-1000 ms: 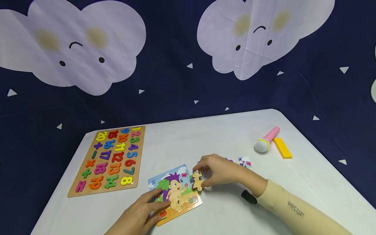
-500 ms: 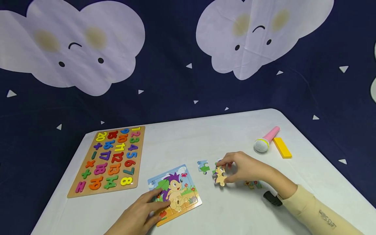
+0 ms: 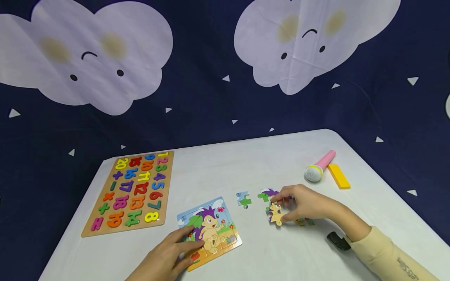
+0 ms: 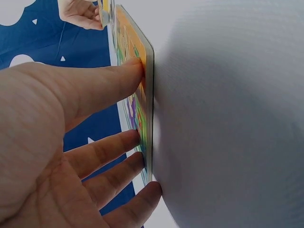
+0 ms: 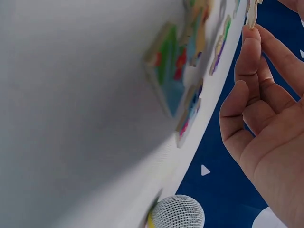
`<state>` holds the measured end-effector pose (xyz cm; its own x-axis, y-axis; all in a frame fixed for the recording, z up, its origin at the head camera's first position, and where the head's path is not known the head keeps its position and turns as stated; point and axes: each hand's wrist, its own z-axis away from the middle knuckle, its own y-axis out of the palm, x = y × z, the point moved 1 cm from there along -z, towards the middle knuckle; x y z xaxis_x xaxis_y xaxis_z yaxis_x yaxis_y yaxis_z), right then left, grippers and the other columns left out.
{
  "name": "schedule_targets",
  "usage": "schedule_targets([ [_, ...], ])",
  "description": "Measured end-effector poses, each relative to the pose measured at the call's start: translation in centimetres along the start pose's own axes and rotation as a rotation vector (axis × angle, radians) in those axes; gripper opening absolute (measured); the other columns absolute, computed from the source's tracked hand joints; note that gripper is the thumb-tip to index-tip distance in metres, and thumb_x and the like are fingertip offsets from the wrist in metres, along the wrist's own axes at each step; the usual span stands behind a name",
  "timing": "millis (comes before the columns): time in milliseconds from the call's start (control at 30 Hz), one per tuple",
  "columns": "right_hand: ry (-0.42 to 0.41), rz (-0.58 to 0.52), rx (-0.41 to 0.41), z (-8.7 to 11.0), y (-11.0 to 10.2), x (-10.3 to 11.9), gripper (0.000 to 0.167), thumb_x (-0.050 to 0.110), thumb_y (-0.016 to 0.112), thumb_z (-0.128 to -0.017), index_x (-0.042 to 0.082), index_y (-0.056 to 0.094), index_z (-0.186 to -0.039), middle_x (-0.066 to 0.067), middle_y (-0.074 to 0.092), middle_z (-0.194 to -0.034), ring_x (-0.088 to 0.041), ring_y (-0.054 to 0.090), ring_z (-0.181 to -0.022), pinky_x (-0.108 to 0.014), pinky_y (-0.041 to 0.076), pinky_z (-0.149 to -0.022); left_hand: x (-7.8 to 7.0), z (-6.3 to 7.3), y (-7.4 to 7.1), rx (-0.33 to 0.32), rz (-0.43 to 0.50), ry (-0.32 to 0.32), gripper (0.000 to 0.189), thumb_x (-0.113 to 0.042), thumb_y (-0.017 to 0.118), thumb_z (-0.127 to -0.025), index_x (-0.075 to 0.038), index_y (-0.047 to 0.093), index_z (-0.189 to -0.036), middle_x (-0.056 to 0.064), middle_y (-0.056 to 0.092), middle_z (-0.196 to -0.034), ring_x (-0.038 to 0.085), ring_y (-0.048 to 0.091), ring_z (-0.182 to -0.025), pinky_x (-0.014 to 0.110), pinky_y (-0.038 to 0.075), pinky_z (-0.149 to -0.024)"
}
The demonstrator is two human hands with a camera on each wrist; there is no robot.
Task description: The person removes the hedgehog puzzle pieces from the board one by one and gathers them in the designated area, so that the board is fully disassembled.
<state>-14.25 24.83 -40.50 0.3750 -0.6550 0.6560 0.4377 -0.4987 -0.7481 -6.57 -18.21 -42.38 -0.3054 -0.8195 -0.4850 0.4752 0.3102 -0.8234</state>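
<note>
My left hand [image 3: 168, 249] rests with spread fingers on a square hedgehog puzzle [image 3: 212, 236] lying on the table. In the left wrist view, the thumb [image 4: 111, 85] and fingers touch its face near the edge. Right of it, my right hand [image 3: 311, 205] pinches a puzzle piece [image 3: 276, 214] showing part of a hedgehog, held just above the table among loose pieces. One green-and-blue puzzle piece [image 3: 243, 199] lies nearer the square puzzle. Another piece with purple spikes [image 3: 264, 195] is partly covered by the right hand. In the right wrist view, several loose pieces [image 5: 166, 69] lie below that hand.
A wooden board of coloured numbers [image 3: 131, 191] lies at the left. Toward the back right are a pink toy microphone [image 3: 318, 168] and a yellow block [image 3: 339, 176]. Behind the white table [image 3: 211, 171] hangs a dark blue cloth with clouds.
My right hand has carried the pinched piece rightward, away from the square puzzle's edge, bringing loose pieces into sight. The left hand has stayed on the puzzle.
</note>
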Motion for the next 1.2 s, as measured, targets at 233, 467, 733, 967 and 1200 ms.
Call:
schedule_targets([
  [233,-0.005,-0.027,0.025,0.3,0.8,-0.5,0.049,0.029,0.094,-0.082,0.013,0.078,-0.125,0.011,0.07,-0.104,-0.005,0.059,-0.09,-0.021,0.053,-0.08,0.0,-0.1,0.0,0.016,0.004,-0.013,0.041,-0.03,0.081,-0.097,-0.038,0.074,-0.136,0.01,0.049,-0.165,0.041,0.051,-0.146,0.065,0.055,-0.108],
  [467,-0.02,-0.027,0.025,0.3,1.1,-0.5,0.049,0.026,0.095,-0.081,0.013,0.078,-0.125,0.01,0.069,-0.101,-0.004,0.058,-0.091,-0.021,0.053,-0.08,0.0,0.0,-0.1,0.01,0.002,-0.007,0.041,-0.03,0.081,-0.097,-0.039,0.074,-0.136,0.01,0.049,-0.164,0.041,0.052,-0.146,0.064,0.055,-0.108],
  [733,-0.022,-0.019,0.03,0.2,1.1,-0.3,0.049,0.025,0.095,-0.08,0.013,0.079,-0.124,0.011,0.066,-0.099,-0.003,0.057,-0.091,-0.021,0.053,-0.08,0.0,-0.2,-0.1,0.013,0.001,-0.008,0.04,-0.03,0.082,-0.096,-0.037,0.075,-0.136,0.011,0.05,-0.164,0.042,0.052,-0.146,0.065,0.054,-0.109],
  [967,-0.024,-0.017,0.029,0.1,1.1,-0.2,0.05,0.024,0.096,-0.079,0.013,0.078,-0.124,0.011,0.069,-0.103,-0.002,0.058,-0.09,-0.021,0.054,-0.081,0.1,-0.2,-0.1,0.015,0.0,0.0,0.041,-0.03,0.082,-0.096,-0.037,0.075,-0.136,0.011,0.049,-0.164,0.042,0.052,-0.146,0.064,0.054,-0.109],
  [1200,-0.021,-0.006,0.023,0.1,1.2,-0.2,0.05,0.025,0.097,-0.078,0.014,0.078,-0.123,0.012,0.069,-0.103,-0.003,0.059,-0.09,-0.021,0.054,-0.081,0.1,-0.1,0.0,0.009,0.004,0.003,0.04,-0.031,0.082,-0.096,-0.037,0.075,-0.136,0.01,0.049,-0.165,0.042,0.051,-0.146,0.063,0.055,-0.108],
])
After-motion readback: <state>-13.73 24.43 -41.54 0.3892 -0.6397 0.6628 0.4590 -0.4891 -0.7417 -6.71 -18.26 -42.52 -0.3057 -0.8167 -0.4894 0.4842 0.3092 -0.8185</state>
